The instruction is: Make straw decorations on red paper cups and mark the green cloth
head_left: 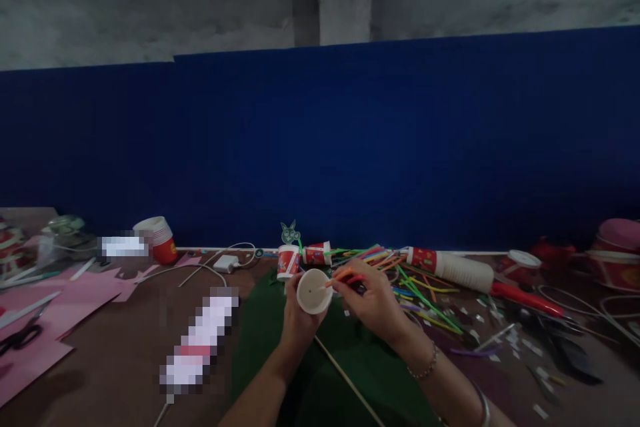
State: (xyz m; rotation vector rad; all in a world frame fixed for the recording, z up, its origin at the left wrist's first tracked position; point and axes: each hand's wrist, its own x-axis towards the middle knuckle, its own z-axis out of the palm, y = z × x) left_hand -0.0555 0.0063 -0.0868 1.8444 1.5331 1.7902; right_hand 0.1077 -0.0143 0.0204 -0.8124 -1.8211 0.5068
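My left hand (296, 320) is closed around a white-lined paper cup (314, 300), its mouth tilted toward me. A small dark spot, perhaps a hole, shows in the cup's bottom. In my right hand (375, 300) is a pair of scissors (356, 279) with red and orange handles, mostly covered by the fingers. The thin tip points left into the cup's mouth; whether it touches the cup I cannot tell. Just beyond my hands stands a red printed paper cup (289, 263) beside a green straw and a cat-faced cutout (289, 233). Another red cup (316, 253) lies behind.
Colourful straws (430, 310) and paper scraps spread to the right, near a lying stack of paper cups (465, 271). A thin stick (347, 380) crosses the green mat (260, 347). Pink paper (75, 297), black-handled scissors (20, 339) and a charger (227, 263) are at left.
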